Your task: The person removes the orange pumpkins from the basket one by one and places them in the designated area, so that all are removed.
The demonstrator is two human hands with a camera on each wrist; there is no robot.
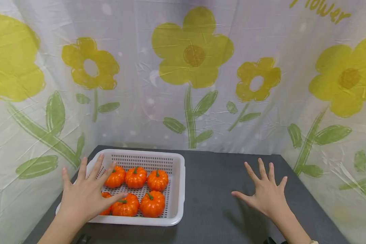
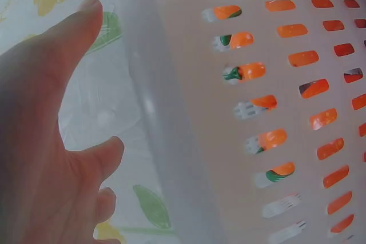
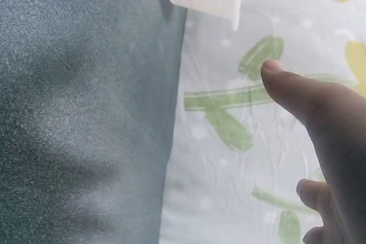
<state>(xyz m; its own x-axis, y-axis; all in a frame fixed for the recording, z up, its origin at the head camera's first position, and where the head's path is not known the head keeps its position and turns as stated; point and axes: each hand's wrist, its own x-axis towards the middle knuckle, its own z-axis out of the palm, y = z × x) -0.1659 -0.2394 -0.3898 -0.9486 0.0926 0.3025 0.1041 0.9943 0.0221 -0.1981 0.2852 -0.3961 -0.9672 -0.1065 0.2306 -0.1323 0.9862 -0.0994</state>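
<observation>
In the head view a white perforated plastic basket (image 1: 179, 189) stands on the left of the dark table, holding several small orange pumpkins (image 1: 152, 204) with green stems. They lie in two rows. My left hand (image 1: 86, 196) is spread over the basket's left side, hiding part of the front-left pumpkin (image 1: 106, 203). The left wrist view shows the thumb and fingers of that hand (image 2: 51, 118) beside the basket wall (image 2: 189, 141), with orange showing through its slots. My right hand (image 1: 268, 196) hovers over the right part of the table, fingers spread, holding nothing.
The dark grey table (image 1: 210, 189) reaches back to a white curtain (image 1: 134, 101) printed with yellow flowers, which also hangs along both sides. Shadow from the right hand falls on the tabletop. Small black objects (image 1: 83, 239) show at the bottom edge.
</observation>
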